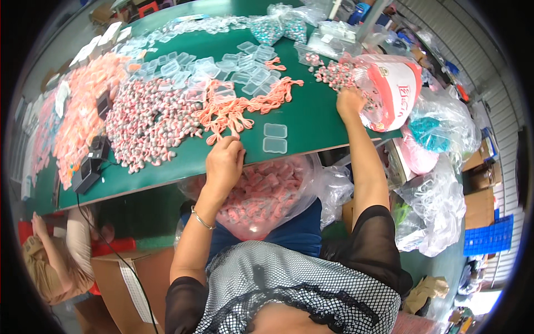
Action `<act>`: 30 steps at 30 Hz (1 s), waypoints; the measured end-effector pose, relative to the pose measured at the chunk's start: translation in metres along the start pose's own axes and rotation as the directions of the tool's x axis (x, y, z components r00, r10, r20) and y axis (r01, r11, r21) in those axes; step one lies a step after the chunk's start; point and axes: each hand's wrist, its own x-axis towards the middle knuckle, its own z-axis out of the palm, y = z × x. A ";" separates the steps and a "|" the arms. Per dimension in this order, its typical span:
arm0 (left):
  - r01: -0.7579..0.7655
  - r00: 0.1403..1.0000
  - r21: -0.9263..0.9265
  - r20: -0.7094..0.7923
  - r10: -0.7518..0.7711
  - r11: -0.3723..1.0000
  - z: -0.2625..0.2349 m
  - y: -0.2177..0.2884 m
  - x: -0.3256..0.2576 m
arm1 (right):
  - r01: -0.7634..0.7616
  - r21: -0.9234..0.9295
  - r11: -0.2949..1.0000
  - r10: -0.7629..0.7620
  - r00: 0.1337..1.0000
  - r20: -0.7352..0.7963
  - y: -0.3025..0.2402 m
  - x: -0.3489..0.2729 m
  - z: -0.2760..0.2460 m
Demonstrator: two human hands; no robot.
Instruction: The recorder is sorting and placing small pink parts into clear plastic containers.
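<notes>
At the table's near edge my left hand (225, 161) is closed, its fingertips pinching the end of a peach-orange cord bundle (234, 129). More looped cord bundles (261, 102) lie just beyond it. My right hand (351, 103) reaches into a loose pile of small pink-and-grey pieces (337, 73) at the mouth of a white-and-red bag (397, 89). Its fingers are curled down, and whatever is between them is hidden. Between my hands, a small clear plastic case (275, 138) lies opened flat on the green table (311, 122).
A large heap of pink-and-grey pieces (150, 119) and orange items (92, 92) cover the left side. Clear cases (256, 72) lie scattered farther back. A plastic bag of pink-and-grey packets (261, 192) sits on my lap. Another person's arm (50, 250) shows at lower left.
</notes>
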 end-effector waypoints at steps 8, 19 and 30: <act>0.115 0.993 0.035 0.025 -0.116 0.993 0.003 -0.001 0.001 | 0.264 0.675 0.690 -0.268 0.958 -0.100 -0.010 -0.040 -0.035; 0.094 0.987 -0.207 0.146 -0.064 0.974 0.046 0.022 0.022 | 0.698 0.653 0.295 -0.672 0.637 -0.378 -0.073 -0.155 -0.094; 0.067 0.982 -0.192 0.186 -0.031 0.979 0.028 0.023 0.016 | 0.491 0.848 0.198 -0.684 0.689 -0.240 -0.077 -0.131 -0.095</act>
